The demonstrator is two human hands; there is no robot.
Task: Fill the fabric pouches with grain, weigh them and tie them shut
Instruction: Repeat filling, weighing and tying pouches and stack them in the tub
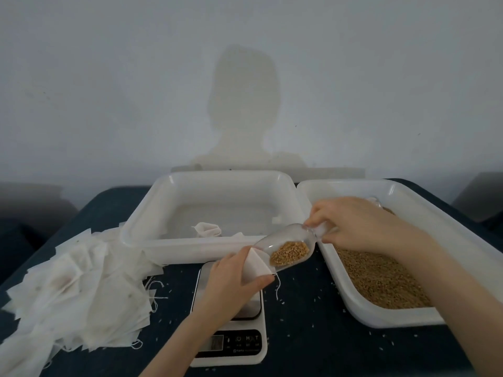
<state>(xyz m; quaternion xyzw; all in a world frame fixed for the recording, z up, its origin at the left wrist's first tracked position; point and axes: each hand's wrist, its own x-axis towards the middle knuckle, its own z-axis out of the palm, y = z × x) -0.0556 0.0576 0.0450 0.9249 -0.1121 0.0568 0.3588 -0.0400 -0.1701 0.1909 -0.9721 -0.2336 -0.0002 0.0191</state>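
My left hand (pixel 231 278) grips a white fabric pouch (pixel 257 265) with its mouth held open, just above the kitchen scale (pixel 231 330). A drawstring hangs from the pouch. My right hand (pixel 362 224) holds the handle of a clear plastic scoop (pixel 285 247), tilted down to the left, its lip at the pouch's mouth. Golden grain (pixel 290 253) lies in the scoop. The white tray (pixel 462 257) on the right holds more grain (pixel 381 281).
A pile of flat white pouches (pixel 73 289) lies at the left on the dark blue table. A second white tray (pixel 152 213) behind the scale holds one tied pouch (pixel 206 229). Loose grains are scattered around the scale. A grey wall rises behind.
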